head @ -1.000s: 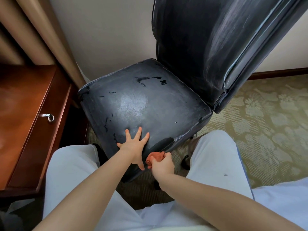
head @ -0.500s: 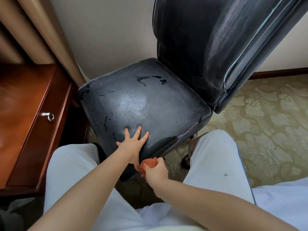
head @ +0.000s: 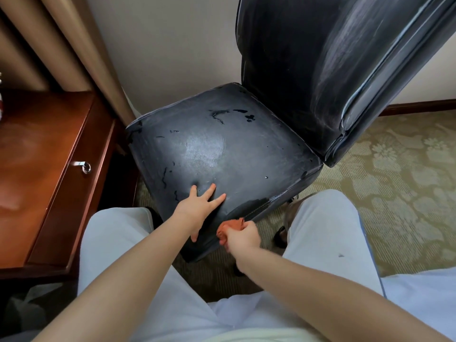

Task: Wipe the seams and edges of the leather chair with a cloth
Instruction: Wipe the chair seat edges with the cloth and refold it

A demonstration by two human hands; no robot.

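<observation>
Bunched orange cloth (head: 230, 227) in right hand (head: 243, 239) meets cracked leather chair (head: 222, 154) edge.

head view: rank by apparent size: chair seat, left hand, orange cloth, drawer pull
1. chair seat
2. left hand, closer to the camera than most of the seat
3. orange cloth, mostly hidden in the right hand
4. drawer pull

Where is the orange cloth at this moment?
In the head view, the orange cloth is bunched in the right hand, against the front edge of the leather chair seat, just right of the left hand pressing on the seat.
</observation>
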